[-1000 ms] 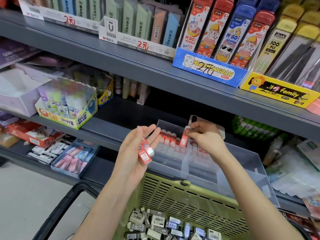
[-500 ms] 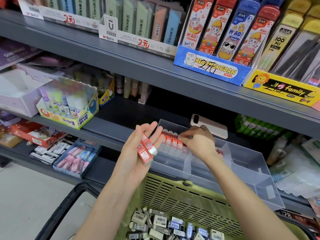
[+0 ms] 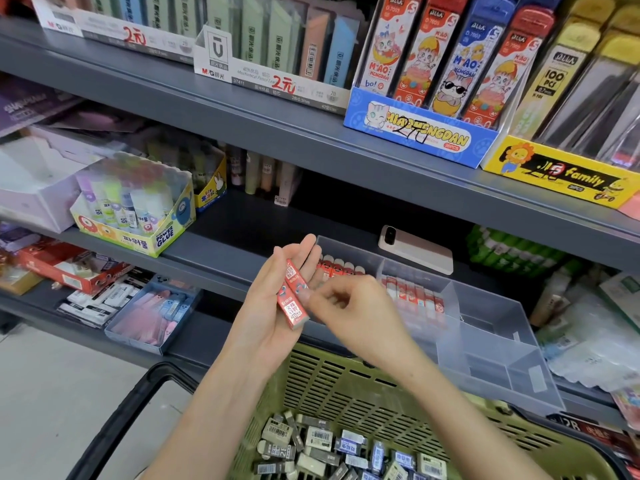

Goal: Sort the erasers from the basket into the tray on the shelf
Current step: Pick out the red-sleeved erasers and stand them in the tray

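The left hand (image 3: 273, 306) was held up over the basket (image 3: 346, 386), its fingers (image 3: 299, 251) nearly straight and close together, with two red erasers (image 3: 292, 299) lying lengthwise across the palm and fingers. The right hand (image 3: 353, 313) was just beside them, its fingers (image 3: 323, 296) curled, thumb and forefinger pinching the edge of the red erasers; the tips were blurred, so the exact grip was unclear. Just beyond the fingers of both hands stood the clear tray (image 3: 485, 341) on the shelf (image 3: 221, 251), with rows of red erasers standing upright in its two far compartments (image 3: 341, 266), and its nearer compartments bare. A phone (image 3: 415, 249) lay on the shelf behind the tray. Below the wrists, loose grey and white erasers (image 3: 329, 445) were heaped in the bottom of the green basket.
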Demonstrator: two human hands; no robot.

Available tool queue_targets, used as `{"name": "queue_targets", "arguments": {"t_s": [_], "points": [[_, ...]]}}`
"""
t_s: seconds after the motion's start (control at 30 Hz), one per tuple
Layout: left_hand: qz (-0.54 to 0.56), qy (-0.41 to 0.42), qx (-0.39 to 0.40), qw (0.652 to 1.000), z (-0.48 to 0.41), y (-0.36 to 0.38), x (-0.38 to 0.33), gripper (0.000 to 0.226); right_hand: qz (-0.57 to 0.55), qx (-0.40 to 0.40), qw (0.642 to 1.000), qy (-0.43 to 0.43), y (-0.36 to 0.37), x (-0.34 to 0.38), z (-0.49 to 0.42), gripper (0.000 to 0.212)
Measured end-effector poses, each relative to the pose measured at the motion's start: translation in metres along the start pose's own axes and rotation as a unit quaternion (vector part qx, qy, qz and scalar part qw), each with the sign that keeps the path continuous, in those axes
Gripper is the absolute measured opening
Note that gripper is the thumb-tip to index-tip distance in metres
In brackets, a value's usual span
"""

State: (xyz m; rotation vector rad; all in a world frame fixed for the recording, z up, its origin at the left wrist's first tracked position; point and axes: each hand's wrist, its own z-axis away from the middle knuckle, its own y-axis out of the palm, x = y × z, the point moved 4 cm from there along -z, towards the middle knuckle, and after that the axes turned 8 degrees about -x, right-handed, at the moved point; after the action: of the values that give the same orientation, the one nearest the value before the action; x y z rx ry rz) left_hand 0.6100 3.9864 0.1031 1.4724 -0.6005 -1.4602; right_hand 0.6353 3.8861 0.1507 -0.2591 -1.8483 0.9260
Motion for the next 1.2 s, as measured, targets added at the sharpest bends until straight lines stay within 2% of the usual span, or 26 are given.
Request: {"name": "queue_targets", "arguments": {"t_s": [0.07,0.17,0.23,0.3,0.4,0.5,0.57,0.67,0.8,0.87,0.97,1.07,1.13,1.2], "points": [[0.013,-0.002,0.0,1.0,0.0,0.0,-0.001,0.032,-0.095,-0.029,0.995,0.029,-0.006,-0.003,-0.002,0.02],[0.032,-0.003,-0.04,0.999,-0.002,-0.004,-0.003,0.04,-0.21,-0.126,0.966,0.08,-0.031,-0.022,-0.013,0.011],[0.03,0.001,-0.086,0.996,-0.003,-0.009,-0.003,0.037,-0.19,-0.188,0.961,0.073,-0.053,-0.035,-0.023,0.011],[-0.012,0.004,-0.126,0.992,-0.003,-0.012,-0.004,0.032,-0.11,-0.216,0.969,0.051,-0.071,-0.045,-0.034,0.015],[-0.049,0.005,-0.15,0.987,-0.003,-0.015,-0.004,0.033,0.033,-0.171,0.984,0.035,-0.074,-0.056,-0.048,0.004],[-0.06,0.006,-0.153,0.986,-0.001,-0.015,-0.005,0.036,0.185,-0.123,0.975,-0.028,-0.065,-0.06,-0.06,0.018],[-0.048,0.004,-0.149,0.988,0.001,-0.015,-0.005,0.036,0.23,-0.097,0.966,-0.059,-0.058,-0.057,-0.065,0.024],[-0.003,-0.002,-0.129,0.992,0.004,-0.012,-0.007,0.025,0.23,-0.068,0.967,-0.081,-0.052,-0.054,-0.071,0.026],[0.035,-0.001,-0.125,0.991,0.005,-0.009,-0.009,0.034,0.267,-0.008,0.958,-0.103,-0.044,-0.061,-0.072,0.021],[0.029,-0.003,-0.137,0.99,0.004,-0.009,-0.008,0.029,0.271,0.019,0.958,-0.093,-0.039,-0.067,-0.072,0.021],[0.042,0.0,-0.159,0.986,0.002,-0.011,-0.007,0.018,0.188,0.02,0.982,0.004,-0.042,-0.079,-0.074,0.026],[0.046,0.005,-0.145,0.988,-0.002,-0.011,-0.006,0.019,0.113,0.015,0.99,0.083,-0.048,-0.09,-0.075,0.027],[0.039,0.01,-0.128,0.991,-0.003,-0.01,-0.005,0.026,0.145,0.008,0.987,0.071,-0.047,-0.094,-0.076,0.02],[0.028,0.015,-0.121,0.992,-0.003,-0.01,-0.006,0.033,0.227,-0.021,0.973,0.024,-0.045,-0.095,-0.076,0.013]]}}
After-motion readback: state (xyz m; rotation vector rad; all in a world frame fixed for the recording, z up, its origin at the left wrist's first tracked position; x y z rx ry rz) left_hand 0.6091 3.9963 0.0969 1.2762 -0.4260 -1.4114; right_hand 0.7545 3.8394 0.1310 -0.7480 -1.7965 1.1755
